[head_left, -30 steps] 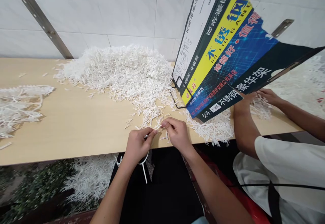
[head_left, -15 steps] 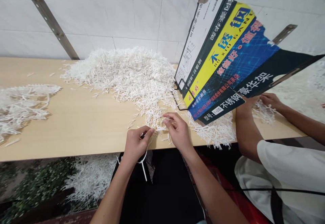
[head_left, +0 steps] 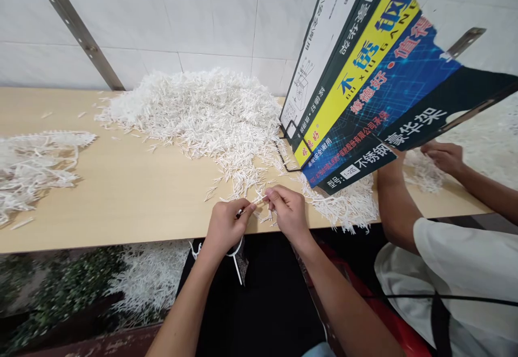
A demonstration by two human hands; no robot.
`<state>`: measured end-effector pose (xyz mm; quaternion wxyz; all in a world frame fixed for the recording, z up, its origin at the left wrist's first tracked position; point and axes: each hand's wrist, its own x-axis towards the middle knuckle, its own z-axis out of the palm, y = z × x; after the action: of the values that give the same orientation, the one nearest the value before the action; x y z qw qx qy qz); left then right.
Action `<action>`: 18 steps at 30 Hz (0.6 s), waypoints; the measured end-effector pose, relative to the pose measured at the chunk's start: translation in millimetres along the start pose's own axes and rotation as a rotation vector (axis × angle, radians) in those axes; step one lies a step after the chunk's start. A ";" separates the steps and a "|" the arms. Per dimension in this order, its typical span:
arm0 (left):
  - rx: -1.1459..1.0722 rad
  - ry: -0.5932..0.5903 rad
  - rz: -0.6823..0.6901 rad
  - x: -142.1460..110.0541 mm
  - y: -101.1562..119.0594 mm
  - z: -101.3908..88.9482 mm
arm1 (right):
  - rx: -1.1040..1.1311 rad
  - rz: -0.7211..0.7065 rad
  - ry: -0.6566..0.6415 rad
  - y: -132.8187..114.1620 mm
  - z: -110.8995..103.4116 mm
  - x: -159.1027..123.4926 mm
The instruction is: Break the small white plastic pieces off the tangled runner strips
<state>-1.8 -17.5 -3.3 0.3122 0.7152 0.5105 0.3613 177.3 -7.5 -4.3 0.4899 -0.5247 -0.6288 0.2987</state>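
Observation:
My left hand [head_left: 226,226] is closed at the table's front edge, pinching a small dark piece with a white plastic strand [head_left: 238,257] hanging from it below the edge. My right hand [head_left: 288,211] is closed too, pinching a thin white plastic stick [head_left: 259,199] whose other end meets my left fingertips. Both hands sit at the near tip of a big heap of white plastic sticks [head_left: 202,114] spread over the wooden table [head_left: 113,195].
A printed cardboard box panel [head_left: 364,82] leans on a wire stand to the right. Beyond it a person in a white shirt [head_left: 461,270] handles more white pieces. White strips [head_left: 32,163] lie at the left. Green foliage [head_left: 52,287] and more white pieces lie below the table.
My hands have drawn together again after the right hand reached into the heap's edge; it now pinches a stick against my left fingertips. The view has shifted slightly.

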 end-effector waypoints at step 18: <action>-0.202 0.123 -0.126 -5.9 -5.0 -8.6 | -0.067 0.012 0.053 4.6 0.1 11.6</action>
<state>-12.8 -21.1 -3.9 0.3728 0.6230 0.5338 0.4337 179.2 4.8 -4.9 0.4867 -0.5523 -0.6221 0.2665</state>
